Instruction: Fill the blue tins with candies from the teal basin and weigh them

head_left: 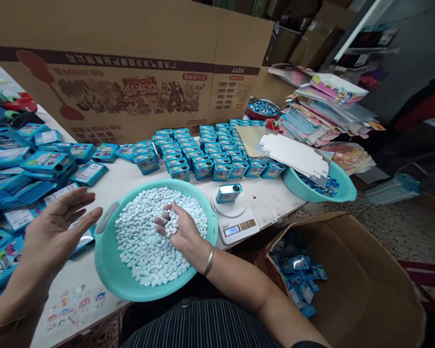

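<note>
A teal basin full of small white candies sits at the table's near edge. My right hand rests palm up in the basin, cupping a small heap of the candies. My left hand hovers open to the left of the basin, fingers spread, holding nothing. Just right of the basin a white digital scale carries one small blue tin.
Rows of small blue tins stand behind the scale, and flat blue packets pile up at left. A large printed carton blocks the back. A second teal basin lies at right, an open cardboard box below.
</note>
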### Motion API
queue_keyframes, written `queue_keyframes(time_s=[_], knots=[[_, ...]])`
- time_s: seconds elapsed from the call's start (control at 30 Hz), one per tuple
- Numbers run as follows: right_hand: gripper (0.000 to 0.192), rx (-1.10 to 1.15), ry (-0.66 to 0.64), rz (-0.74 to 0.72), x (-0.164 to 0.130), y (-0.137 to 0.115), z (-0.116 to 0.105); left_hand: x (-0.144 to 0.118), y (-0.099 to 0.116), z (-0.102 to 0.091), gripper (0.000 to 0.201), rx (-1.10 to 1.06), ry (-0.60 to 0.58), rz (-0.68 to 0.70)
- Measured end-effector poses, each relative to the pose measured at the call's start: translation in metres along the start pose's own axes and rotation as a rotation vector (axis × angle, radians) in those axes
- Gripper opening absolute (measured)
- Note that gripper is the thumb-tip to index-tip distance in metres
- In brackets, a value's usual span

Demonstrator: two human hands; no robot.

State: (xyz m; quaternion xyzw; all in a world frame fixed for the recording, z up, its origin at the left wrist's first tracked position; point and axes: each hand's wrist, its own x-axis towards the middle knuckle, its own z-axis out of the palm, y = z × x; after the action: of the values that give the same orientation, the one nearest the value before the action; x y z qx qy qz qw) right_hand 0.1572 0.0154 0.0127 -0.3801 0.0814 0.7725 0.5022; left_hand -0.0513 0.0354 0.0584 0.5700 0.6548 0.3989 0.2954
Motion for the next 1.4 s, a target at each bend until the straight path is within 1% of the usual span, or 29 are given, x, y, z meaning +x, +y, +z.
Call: queue_keyframes(time_s=[0.1,0.2,0.27,0.33,0.4,0.43,0.53,0.57,0.63,0.7,0.77,0.83,0.9,1.0,1.1,1.2,1.27,1.4], knots=[[0.022,0.0,0.03,-0.029,0.001,0.004,0.001,0.001,-0.005,0.005,0.077,-0.039,-0.046,0.006],[0.02,0.008,-0.024,-0.059,0.001,0.006,0.0,0.007,-0.001,0.015,0.078,-0.084,-0.092,0.036],[0.019,0.036,-0.065,-0.079,-0.004,0.0,-0.002,0.013,0.007,0.023,0.08,-0.112,-0.125,0.074],[0.018,0.074,-0.099,-0.128,-0.013,-0.018,-0.006,0.018,0.019,0.033,0.079,-0.126,-0.164,0.133],[0.017,0.102,-0.11,-0.24,-0.027,-0.049,-0.013,0.021,0.033,0.046,0.075,-0.119,-0.216,0.208],[0.018,0.102,-0.087,-0.322,-0.034,-0.068,-0.018,0.022,0.04,0.055,0.072,-0.107,-0.254,0.243],[0.019,0.092,-0.036,-0.646,-0.048,-0.129,-0.034,0.022,0.056,0.091,0.068,-0.083,-0.398,0.34],[0.021,0.076,-0.016,-0.723,-0.049,-0.147,-0.039,0.021,0.061,0.107,0.068,-0.081,-0.45,0.375],[0.024,0.03,0.032,-0.824,-0.046,-0.173,-0.047,0.019,0.068,0.14,0.067,-0.067,-0.545,0.456],[0.024,0.004,0.07,-0.869,-0.036,-0.187,-0.053,0.017,0.076,0.174,0.065,-0.002,-0.626,0.533],[0.024,-0.004,0.089,-0.895,-0.025,-0.192,-0.055,0.016,0.083,0.204,0.067,0.118,-0.685,0.594],[0.022,-0.022,0.094,-0.926,-0.016,-0.191,-0.057,0.014,0.089,0.227,0.07,0.242,-0.724,0.63],[0.02,-0.051,0.094,-0.965,-0.012,-0.188,-0.058,0.014,0.093,0.242,0.071,0.328,-0.747,0.64],[0.019,-0.085,0.088,-1.014,-0.009,-0.186,-0.06,0.013,0.095,0.254,0.069,0.393,-0.768,0.639],[0.021,-0.109,0.093,-1.043,-0.008,-0.186,-0.062,0.012,0.096,0.259,0.066,0.425,-0.777,0.638],[0.025,-0.127,0.113,-1.038,-0.006,-0.187,-0.062,0.011,0.096,0.263,0.067,0.445,-0.779,0.642],[0.025,-0.107,0.12,-0.994,-0.006,-0.19,-0.062,0.012,0.095,0.263,0.069,0.454,-0.784,0.642],[0.027,-0.006,0.093,-0.839,-0.012,-0.201,-0.063,0.014,0.092,0.258,0.071,0.462,-0.775,0.638]])
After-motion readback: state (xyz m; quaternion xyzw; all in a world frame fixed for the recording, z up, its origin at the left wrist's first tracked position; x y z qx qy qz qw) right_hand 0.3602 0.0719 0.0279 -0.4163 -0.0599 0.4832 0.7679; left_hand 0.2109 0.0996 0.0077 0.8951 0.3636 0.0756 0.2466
